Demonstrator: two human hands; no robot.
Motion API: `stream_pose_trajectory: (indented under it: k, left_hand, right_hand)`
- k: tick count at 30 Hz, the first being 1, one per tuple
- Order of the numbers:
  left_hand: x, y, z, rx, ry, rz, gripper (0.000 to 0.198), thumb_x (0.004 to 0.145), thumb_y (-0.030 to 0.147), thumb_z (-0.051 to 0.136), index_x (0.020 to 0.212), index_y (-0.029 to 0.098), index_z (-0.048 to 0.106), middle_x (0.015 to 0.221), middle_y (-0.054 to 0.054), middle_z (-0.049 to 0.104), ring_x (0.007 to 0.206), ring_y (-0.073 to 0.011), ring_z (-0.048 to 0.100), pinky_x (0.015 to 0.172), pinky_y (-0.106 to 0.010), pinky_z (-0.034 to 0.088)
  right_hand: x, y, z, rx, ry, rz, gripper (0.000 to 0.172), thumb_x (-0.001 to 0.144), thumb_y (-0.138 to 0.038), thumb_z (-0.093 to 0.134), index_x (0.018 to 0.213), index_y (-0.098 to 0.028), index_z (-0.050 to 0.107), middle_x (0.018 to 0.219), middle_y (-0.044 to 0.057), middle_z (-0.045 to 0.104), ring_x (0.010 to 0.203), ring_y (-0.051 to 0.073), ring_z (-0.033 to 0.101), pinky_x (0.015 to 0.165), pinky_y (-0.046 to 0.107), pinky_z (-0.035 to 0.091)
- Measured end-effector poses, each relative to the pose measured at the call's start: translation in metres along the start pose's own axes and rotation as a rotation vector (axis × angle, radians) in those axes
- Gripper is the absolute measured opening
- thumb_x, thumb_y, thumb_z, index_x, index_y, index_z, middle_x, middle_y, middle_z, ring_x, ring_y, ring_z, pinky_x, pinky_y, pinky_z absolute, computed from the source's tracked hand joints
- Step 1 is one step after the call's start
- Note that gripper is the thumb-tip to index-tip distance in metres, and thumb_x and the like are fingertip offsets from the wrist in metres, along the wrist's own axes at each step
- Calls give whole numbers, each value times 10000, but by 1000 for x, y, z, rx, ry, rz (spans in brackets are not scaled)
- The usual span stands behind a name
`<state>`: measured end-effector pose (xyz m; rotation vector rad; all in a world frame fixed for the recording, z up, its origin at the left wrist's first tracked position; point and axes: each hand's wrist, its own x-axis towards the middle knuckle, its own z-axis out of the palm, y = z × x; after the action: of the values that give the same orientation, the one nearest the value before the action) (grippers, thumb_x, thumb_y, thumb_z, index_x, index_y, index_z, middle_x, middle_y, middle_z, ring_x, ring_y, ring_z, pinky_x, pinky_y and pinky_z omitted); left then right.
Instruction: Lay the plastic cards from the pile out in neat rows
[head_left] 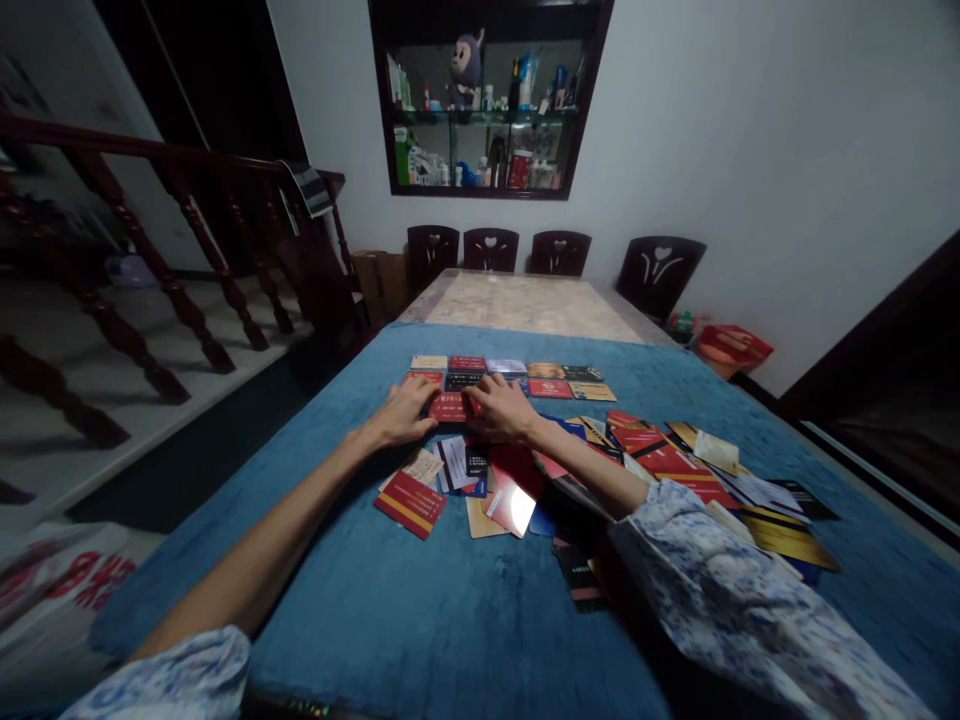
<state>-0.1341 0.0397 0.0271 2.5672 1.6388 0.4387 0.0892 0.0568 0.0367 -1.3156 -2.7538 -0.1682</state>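
Both of my hands rest on a red card (450, 407) lying on the blue cloth (420, 620). My left hand (405, 410) touches its left edge with fingers stretched flat. My right hand (501, 408) lies over its right side, fingers spread. Just beyond the red card, cards are laid in neat rows (517, 375). A loose pile of cards (480, 490) sits under and near my right forearm, and more cards are scattered to the right (720, 480).
The blue cloth covers the near part of a long marble-topped table (525, 300). Dark chairs (660, 270) stand at the far end and right side. A wooden stair railing (187, 230) runs at the left. A wall cabinet (484, 100) holds bottles.
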Motion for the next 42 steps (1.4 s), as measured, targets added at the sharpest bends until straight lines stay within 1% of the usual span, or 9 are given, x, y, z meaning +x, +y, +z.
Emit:
stream_pose_trajectory:
  k: [4, 7, 13, 15, 23, 29, 33, 37, 42]
  left_hand:
    - [12, -1, -1, 49, -8, 12, 472, 784, 265, 612, 1246, 182, 560, 1341, -136, 529, 1250, -334, 474, 980, -490, 418]
    - [21, -2, -1, 80, -21, 2, 464, 795, 269, 606, 1250, 184, 563, 1347, -134, 532, 1243, -340, 469, 988, -504, 412]
    - [45, -4, -2, 124, -34, -11, 449, 817, 276, 597, 1258, 197, 570, 1329, -132, 534, 1264, -344, 454, 996, -509, 424]
    - [54, -4, -3, 141, -47, -13, 432, 818, 276, 595, 1244, 208, 580, 1326, -126, 536, 1258, -343, 459, 991, -509, 431]
    - [91, -1, -10, 221, -117, -30, 410, 816, 253, 558, 1219, 188, 593, 1279, -145, 543, 1225, -341, 472, 981, -546, 436]
    - [110, -2, -12, 244, -156, -49, 347, 799, 235, 555, 1135, 175, 614, 1240, -149, 559, 1206, -347, 478, 992, -582, 431]
    - [124, -7, -9, 238, -176, -67, 314, 796, 222, 550, 1098, 177, 620, 1235, -143, 564, 1210, -343, 477, 1002, -578, 430]
    - [140, -16, -5, 230, -197, -86, 345, 787, 229, 562, 1121, 167, 623, 1266, -158, 556, 1236, -367, 461, 996, -604, 428]
    - [154, -25, 3, 227, -225, -116, 370, 756, 232, 596, 1122, 206, 642, 1275, -130, 580, 1250, -365, 454, 1008, -608, 424]
  right_hand:
    - [4, 5, -6, -27, 16, -7, 463, 918, -382, 534, 1348, -212, 551, 1304, 164, 555, 1209, 324, 439, 907, 434, 412]
    - [9, 11, -12, -43, -13, -12, 407, 930, -383, 516, 1290, -205, 583, 1302, 167, 561, 1191, 323, 445, 910, 434, 412]
    - [24, 29, -17, -83, -51, -11, 456, 907, -447, 577, 1293, -204, 575, 1320, 172, 553, 1184, 326, 437, 914, 446, 424]
    - [30, 35, -16, -89, -59, -1, 475, 899, -459, 589, 1301, -205, 573, 1321, 172, 553, 1183, 329, 440, 905, 446, 433]
    - [57, 61, -12, -68, -62, 29, 419, 898, -442, 580, 1241, -204, 617, 1288, 162, 569, 1186, 329, 454, 881, 442, 458]
    - [75, 74, -9, -23, -94, 51, 364, 882, -391, 606, 1190, -202, 656, 1293, 162, 567, 1205, 342, 454, 891, 455, 466]
    - [86, 80, -6, -12, -97, 62, 354, 887, -380, 601, 1188, -204, 662, 1296, 158, 570, 1211, 342, 456, 897, 456, 469]
    - [97, 87, -2, -9, -118, 70, 336, 894, -384, 593, 1173, -215, 671, 1301, 147, 570, 1216, 337, 458, 894, 430, 467]
    - [109, 95, 4, 7, -151, 74, 326, 894, -394, 599, 1166, -228, 673, 1325, 128, 562, 1232, 337, 449, 905, 427, 459]
